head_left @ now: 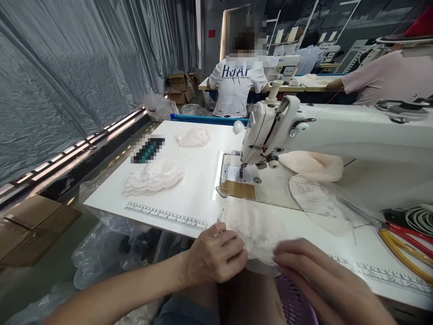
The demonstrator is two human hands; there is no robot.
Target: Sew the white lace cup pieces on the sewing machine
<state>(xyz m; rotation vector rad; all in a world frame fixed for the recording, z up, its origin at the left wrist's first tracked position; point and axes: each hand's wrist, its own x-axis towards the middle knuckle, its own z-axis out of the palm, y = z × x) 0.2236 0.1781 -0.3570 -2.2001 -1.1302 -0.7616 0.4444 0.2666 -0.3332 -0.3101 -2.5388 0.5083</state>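
A white lace fabric piece lies at the front edge of the table, partly hanging over it. My left hand is closed on its left edge, fingers curled. At its lower right corner, my right hand has its fingers pressed together on the edge; it is a little blurred and its thumb is hidden. Just beyond the fabric stands a white sewing machine, its presser foot above the metal needle plate.
On the left of the table lie a scalloped lace stack and a small lace piece. More fabric sits under the machine arm. Scissors with yellow handles are at right. A purple basket is below. Co-workers sit ahead.
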